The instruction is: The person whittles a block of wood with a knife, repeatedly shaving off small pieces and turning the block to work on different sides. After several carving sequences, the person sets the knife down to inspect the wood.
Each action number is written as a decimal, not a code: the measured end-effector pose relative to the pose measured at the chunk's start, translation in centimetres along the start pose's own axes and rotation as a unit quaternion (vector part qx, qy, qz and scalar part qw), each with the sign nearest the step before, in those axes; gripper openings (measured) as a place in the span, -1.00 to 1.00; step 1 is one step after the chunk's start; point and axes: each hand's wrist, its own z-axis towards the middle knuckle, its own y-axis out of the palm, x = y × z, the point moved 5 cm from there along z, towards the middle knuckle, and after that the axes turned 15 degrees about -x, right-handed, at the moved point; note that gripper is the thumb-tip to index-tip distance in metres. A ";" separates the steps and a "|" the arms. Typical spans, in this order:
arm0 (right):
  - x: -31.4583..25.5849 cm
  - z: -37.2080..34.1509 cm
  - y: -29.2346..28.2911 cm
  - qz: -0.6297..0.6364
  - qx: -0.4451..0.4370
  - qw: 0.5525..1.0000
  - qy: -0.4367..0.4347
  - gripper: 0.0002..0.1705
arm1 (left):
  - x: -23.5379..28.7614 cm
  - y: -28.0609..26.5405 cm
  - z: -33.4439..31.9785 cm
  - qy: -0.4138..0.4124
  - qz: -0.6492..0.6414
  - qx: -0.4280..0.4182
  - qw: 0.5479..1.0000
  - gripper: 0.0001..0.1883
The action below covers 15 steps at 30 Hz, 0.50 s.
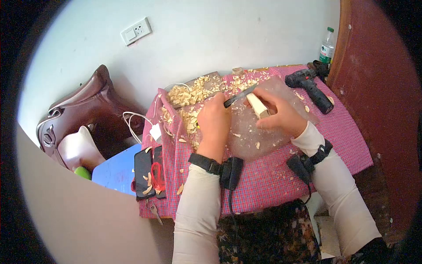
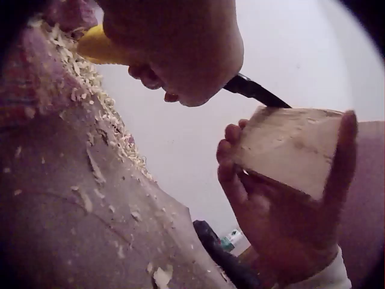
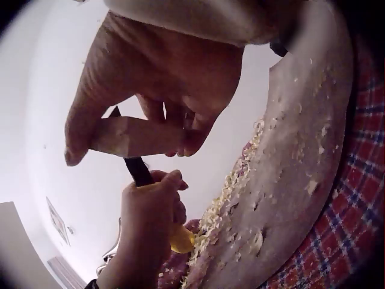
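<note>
My left hand (image 1: 214,121) grips a knife (image 1: 241,95) whose yellow handle (image 2: 103,47) shows behind the fist in the left wrist view. The dark blade points away to the right and lies against the far end of a pale wooden block (image 1: 258,105). My right hand (image 1: 283,115) holds that block between thumb and fingers, raised over a grey board (image 1: 259,145). Seen from the right wrist, the block (image 3: 135,137) spans from thumb to fingertips, with the blade (image 3: 138,171) passing behind it. Flat cut faces show on the block (image 2: 289,144) in the left wrist view.
Wood shavings (image 1: 189,94) are heaped at the table's back left. A black power drill (image 1: 311,88) lies at the right, near a bottle (image 1: 326,46). Phones (image 1: 143,169), a red cord (image 1: 157,175), a white charger (image 1: 155,132) and keys (image 1: 154,210) lie along the left edge.
</note>
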 end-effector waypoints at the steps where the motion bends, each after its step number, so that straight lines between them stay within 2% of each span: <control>1: -0.6 -0.1 0.3 -0.025 -0.040 0.998 -0.033 0.02 | -0.2 0.0 0.2 -0.012 0.008 0.007 1.000 -0.90; 2: -1.3 -0.1 0.5 -0.051 -0.081 0.993 -0.067 0.06 | -0.7 -0.3 0.4 -0.012 0.008 0.009 1.000 -0.90; 4: -1.9 0.0 0.5 -0.085 -0.072 0.992 -0.058 0.06 | -2.6 -1.3 0.6 -0.120 -0.013 -0.011 0.993 -0.81; 5: -2.1 -0.3 0.5 -0.114 -0.054 0.991 -0.049 0.06 | -2.3 -1.1 0.4 -0.115 -0.009 -0.016 0.993 -0.81; 6: -2.3 -0.3 0.1 -0.171 0.001 0.985 -0.012 0.05 | -1.5 -1.3 0.2 -0.054 -0.025 0.014 0.998 -0.81; 7: -2.2 -0.1 -0.1 -0.171 0.003 0.985 -0.011 0.05 | -0.7 -1.5 -0.1 0.003 -0.044 0.046 0.998 -0.81; 8: -1.9 0.0 -0.5 -0.207 0.026 0.978 0.022 0.05 | 0.0 -1.0 -0.1 0.041 -0.047 0.023 0.998 -0.85; 10: -1.2 0.0 -1.0 -0.242 0.049 0.967 0.054 0.05 | 0.9 -0.7 -0.3 0.070 -0.065 -0.006 0.995 -0.86; 12: -1.2 -0.1 -1.2 -0.282 0.083 0.956 0.008 0.03 | 1.8 -0.3 -0.7 0.111 -0.078 -0.041 0.990 -0.87; 15: -1.2 -0.1 -1.2 -0.319 0.098 0.943 0.014 0.02 | 2.2 -0.4 -0.7 0.136 -0.071 -0.051 0.987 -0.87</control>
